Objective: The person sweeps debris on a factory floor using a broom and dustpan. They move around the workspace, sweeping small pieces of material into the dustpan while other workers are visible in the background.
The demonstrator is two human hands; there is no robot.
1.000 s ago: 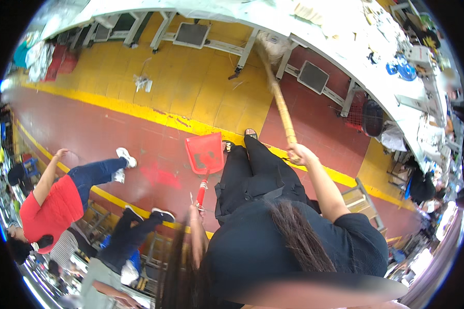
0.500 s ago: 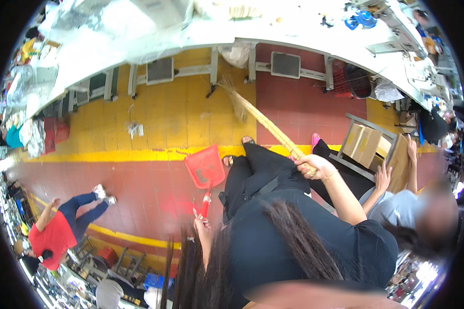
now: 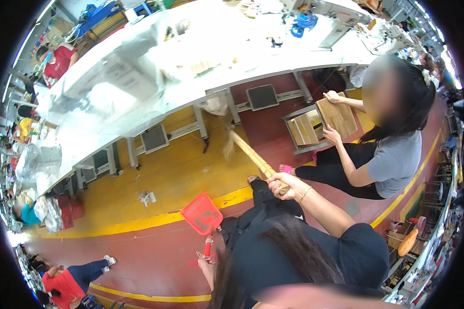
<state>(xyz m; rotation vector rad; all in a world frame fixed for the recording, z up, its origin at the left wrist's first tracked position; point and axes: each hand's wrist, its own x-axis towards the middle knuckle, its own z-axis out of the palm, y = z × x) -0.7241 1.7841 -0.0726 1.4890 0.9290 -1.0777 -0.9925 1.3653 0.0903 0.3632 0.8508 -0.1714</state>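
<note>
My right hand (image 3: 287, 186) is closed round the handle end of a straw broom (image 3: 252, 155). The broom slants away to the upper left, and its bristles are blurred beside the table legs, over the yellow floor. Lower down, my left hand (image 3: 207, 266) grips the handle of a red dustpan (image 3: 202, 213); hair partly covers that forearm. The pan shows grey marks and is held to the left of my legs. Between it and the table, white scraps (image 3: 147, 198) lie on the yellow floor.
A long white work table (image 3: 191, 87) with metal legs and foot pedals (image 3: 154, 138) runs across the far side. At right, a co-worker (image 3: 397, 139) holds a wooden-topped stool (image 3: 340, 116). Another person in red (image 3: 67, 286) is at lower left. Red crates (image 3: 71, 211) stand at left.
The view has turned, so the co-worker and stool appear higher and more fully at the right. The broom head has shifted slightly relative to the table legs. Both hands keep their holds.
</note>
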